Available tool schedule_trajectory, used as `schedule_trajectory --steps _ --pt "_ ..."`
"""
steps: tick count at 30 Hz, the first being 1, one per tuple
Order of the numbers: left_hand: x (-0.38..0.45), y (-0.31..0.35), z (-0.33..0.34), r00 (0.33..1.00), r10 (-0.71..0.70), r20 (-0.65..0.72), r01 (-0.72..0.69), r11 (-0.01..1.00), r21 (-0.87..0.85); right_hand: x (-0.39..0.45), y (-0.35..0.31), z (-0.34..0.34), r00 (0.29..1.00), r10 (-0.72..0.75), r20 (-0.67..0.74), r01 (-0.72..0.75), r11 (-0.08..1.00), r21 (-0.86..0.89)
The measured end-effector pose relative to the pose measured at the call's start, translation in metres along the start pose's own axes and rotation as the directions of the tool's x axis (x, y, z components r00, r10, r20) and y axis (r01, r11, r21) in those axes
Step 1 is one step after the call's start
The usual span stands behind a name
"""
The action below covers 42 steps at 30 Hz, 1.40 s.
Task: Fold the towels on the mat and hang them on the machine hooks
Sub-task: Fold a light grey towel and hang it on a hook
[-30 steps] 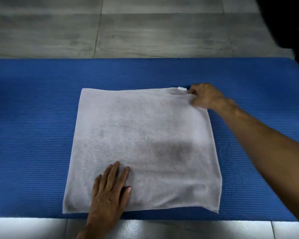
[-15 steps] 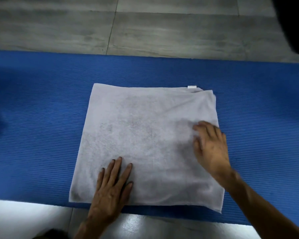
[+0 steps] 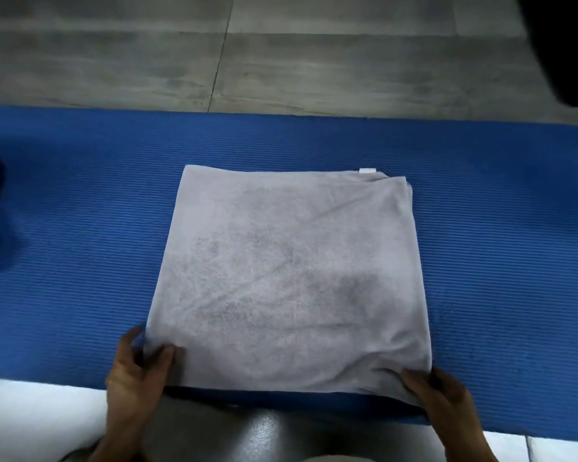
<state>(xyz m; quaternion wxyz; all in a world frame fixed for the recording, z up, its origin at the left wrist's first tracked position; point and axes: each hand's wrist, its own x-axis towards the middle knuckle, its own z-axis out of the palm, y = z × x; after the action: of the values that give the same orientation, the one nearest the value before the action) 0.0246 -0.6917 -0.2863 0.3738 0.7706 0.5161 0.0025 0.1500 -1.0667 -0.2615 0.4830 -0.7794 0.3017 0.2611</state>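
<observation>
- Left hand [image 3: 137,371]: was pressed flat on the towel's near-left area half a second ago; now at the near-left corner, thumb on top, fingers tucked under, pinching the cloth.
- Towel [image 3: 291,275]: lies folded on the mat [image 3: 80,245], mid-frame, white tag [image 3: 367,170] at the far edge. Near edge now slightly raised and puckered at both corners.
- Right hand [image 3: 437,391]: a second ago at the far-right corner, then flat on the right side; now pinching the near-right corner.
- Reading: smoothing looks finished; both near corners held, so the next fold, near edge carried away toward the far edge, is probably starting.
- No hooks in view.
</observation>
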Motion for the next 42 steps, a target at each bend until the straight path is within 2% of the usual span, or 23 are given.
schedule_trajectory --steps 3,6,8,11,12,15,17,19,22,25,26,27,28,29,30,31,32,33,34,35,37,40,42 --pt "0.007 -0.002 -0.019 0.977 -0.109 0.185 0.115 0.993 -0.023 -0.002 -0.004 -0.005 0.996 0.042 0.079 -0.049 0.995 0.086" --pt "0.002 0.007 -0.038 0.911 -0.141 0.388 0.196 0.975 -0.108 -0.008 -0.002 -0.016 0.961 0.147 0.234 -0.2 0.955 0.221" --pt "0.001 0.007 -0.059 0.832 -0.203 0.516 0.287 0.954 -0.088 -0.014 0.003 -0.03 0.929 0.226 0.294 -0.287 0.939 0.187" --pt "0.005 0.009 -0.089 0.638 -0.312 0.704 0.42 0.907 0.021 -0.027 -0.005 -0.055 0.86 0.29 0.42 -0.353 0.932 0.079" --pt "0.007 0.005 -0.096 0.628 -0.318 0.71 0.422 0.906 0.032 -0.029 -0.012 -0.061 0.844 0.306 0.441 -0.376 0.923 0.079" --pt "0.017 0.016 -0.1 0.679 -0.293 0.673 0.513 0.845 -0.15 -0.024 -0.041 -0.067 0.831 0.262 0.491 -0.387 0.906 0.171" --pt "0.032 0.042 -0.09 0.75 -0.277 0.601 0.512 0.819 -0.261 -0.004 -0.067 -0.06 0.839 0.213 0.5 -0.359 0.908 0.215" --pt "0.058 0.068 -0.075 0.792 -0.29 0.538 0.534 0.755 -0.379 0.024 -0.101 -0.045 0.86 0.181 0.477 -0.353 0.886 0.302" --pt "0.089 0.115 -0.05 0.862 -0.218 0.457 0.457 0.725 -0.516 0.069 -0.148 -0.018 0.89 0.162 0.425 -0.345 0.85 0.397" --pt "0.115 0.138 -0.027 0.914 -0.176 0.364 0.381 0.68 -0.626 0.105 -0.171 0.001 0.926 0.084 0.367 -0.293 0.773 0.563" --pt "0.119 0.139 -0.02 0.935 -0.157 0.317 0.33 0.711 -0.621 0.109 -0.171 0.007 0.941 0.033 0.337 -0.234 0.782 0.578" --pt "0.121 0.135 -0.015 0.961 -0.118 0.251 0.246 0.782 -0.572 0.109 -0.167 0.012 0.966 -0.045 0.253 -0.099 0.843 0.529" --pt "0.12 0.125 -0.01 0.983 -0.057 0.175 0.134 0.872 -0.471 0.107 -0.158 0.018 0.976 -0.168 0.137 0.101 0.912 0.397" --pt "0.118 0.111 -0.005 0.991 0.012 0.13 0.036 0.932 -0.359 0.102 -0.146 0.022 0.939 -0.343 0.035 0.33 0.925 0.189" --pt "0.118 0.091 -0.001 0.993 0.049 0.111 -0.02 0.969 -0.248 0.097 -0.13 0.025 0.842 -0.539 0.017 0.54 0.841 -0.029" --pt "0.115 0.074 0.002 0.989 0.064 0.133 -0.038 0.981 -0.19 0.091 -0.114 0.027 0.715 -0.692 0.099 0.695 0.689 -0.206" --pt "0.116 0.056 0.006 0.986 0.082 0.145 -0.064 0.99 -0.127 0.089 -0.095 0.027 0.592 -0.774 0.224 0.79 0.502 -0.352" --pt "0.121 0.038 0.012 0.987 0.078 0.14 -0.071 0.996 -0.056 0.089 -0.077 0.026 0.509 -0.788 0.346 0.812 0.306 -0.497" --pt "0.115 0.04 0.011 0.988 0.082 0.128 -0.082 0.997 -0.008 0.089 -0.06 0.025 0.488 -0.759 0.432 0.776 0.149 -0.613" --pt "0.112 0.041 0.012 0.99 0.069 0.12 -0.068 0.998 -0.006 0.09 -0.048 0.023 0.517 -0.719 0.464 0.722 0.075 -0.688" --pt "0.105 0.049 0.013 0.992 -0.016 0.126 0.027 0.996 -0.087 0.089 -0.038 0.022 0.542 -0.723 0.428 0.671 0.066 -0.738" --pt "0.099 0.055 0.002 0.963 -0.057 0.265 0.104 0.98 -0.167 0.086 -0.034 0.02 0.445 -0.831 0.333 0.683 0.074 -0.727" --pt "0.093 0.055 -0.013 0.898 -0.106 0.428 0.181 0.973 -0.141 0.081 -0.031 0.01 0.425 -0.846 0.323 0.69 0.071 -0.721"
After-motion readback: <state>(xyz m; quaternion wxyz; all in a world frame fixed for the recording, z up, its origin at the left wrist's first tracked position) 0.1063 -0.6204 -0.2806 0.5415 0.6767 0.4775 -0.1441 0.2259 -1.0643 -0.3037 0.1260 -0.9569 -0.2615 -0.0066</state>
